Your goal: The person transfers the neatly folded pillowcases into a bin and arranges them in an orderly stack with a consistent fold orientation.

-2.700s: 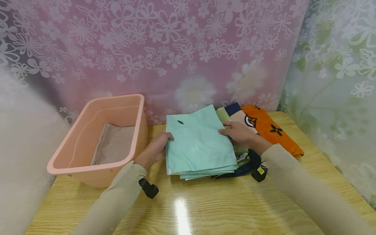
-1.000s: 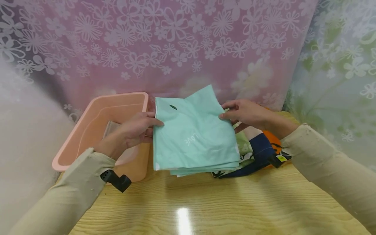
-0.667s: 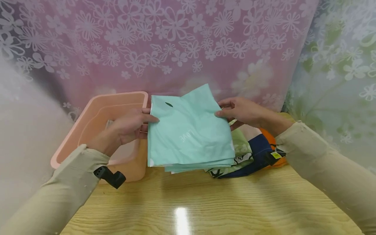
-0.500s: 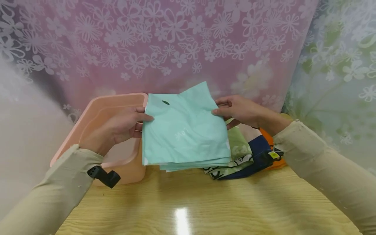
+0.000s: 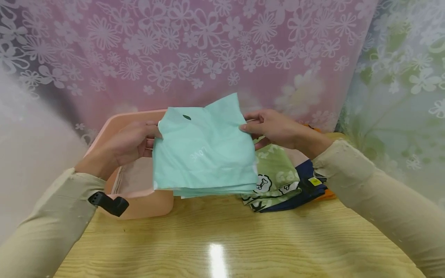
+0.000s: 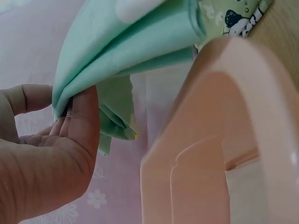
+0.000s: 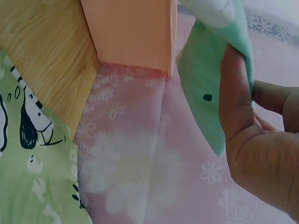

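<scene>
left hand pinching one edge, right hand pinching the other, and between them hangs the mint-green cloth, soft, squarish, folded in layers, printed with a dark leaf, overlapping the smooth peach plastic tub in the head view, above the wood-grained table!
</scene>
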A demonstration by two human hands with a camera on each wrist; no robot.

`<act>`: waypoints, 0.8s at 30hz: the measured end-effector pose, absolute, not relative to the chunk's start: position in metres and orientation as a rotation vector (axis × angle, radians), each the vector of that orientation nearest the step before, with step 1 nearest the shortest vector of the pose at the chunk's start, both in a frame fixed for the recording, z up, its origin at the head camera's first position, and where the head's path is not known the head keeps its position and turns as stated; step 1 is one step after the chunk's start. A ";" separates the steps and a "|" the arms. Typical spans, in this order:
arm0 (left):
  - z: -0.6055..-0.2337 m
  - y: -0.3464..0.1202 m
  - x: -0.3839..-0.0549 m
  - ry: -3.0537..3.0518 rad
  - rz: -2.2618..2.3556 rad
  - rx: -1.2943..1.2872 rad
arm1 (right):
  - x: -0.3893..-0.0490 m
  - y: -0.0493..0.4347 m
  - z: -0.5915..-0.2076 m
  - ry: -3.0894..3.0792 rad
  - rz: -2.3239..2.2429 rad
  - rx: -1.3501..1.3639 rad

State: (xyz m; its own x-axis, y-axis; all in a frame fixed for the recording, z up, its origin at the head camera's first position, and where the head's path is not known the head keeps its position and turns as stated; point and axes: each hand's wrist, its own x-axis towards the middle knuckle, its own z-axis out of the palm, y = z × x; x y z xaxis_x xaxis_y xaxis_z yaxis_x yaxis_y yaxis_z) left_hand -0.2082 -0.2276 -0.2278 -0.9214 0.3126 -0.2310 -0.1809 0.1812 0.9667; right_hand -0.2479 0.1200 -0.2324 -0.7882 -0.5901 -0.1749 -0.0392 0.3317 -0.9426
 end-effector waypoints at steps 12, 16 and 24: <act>-0.217 -0.245 -0.213 2.113 1.813 0.089 | -0.249 0.096 -0.234 2.029 -1.582 -0.535; -0.218 -0.255 -0.217 2.112 1.791 0.085 | -0.251 0.086 -0.235 1.989 -1.630 -0.510; -0.223 -0.279 -0.222 2.127 1.738 0.085 | -0.253 0.059 -0.242 1.896 -1.739 -0.497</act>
State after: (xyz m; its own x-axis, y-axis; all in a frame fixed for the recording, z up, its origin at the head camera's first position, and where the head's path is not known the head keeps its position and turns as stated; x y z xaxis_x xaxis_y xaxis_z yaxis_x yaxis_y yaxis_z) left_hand -0.2225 -0.2792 -0.2233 -0.9218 0.2886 -0.2589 -0.1961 0.2290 0.9535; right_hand -0.2528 0.0586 -0.2416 -0.8003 -0.5865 -0.1247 0.0737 0.1102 -0.9912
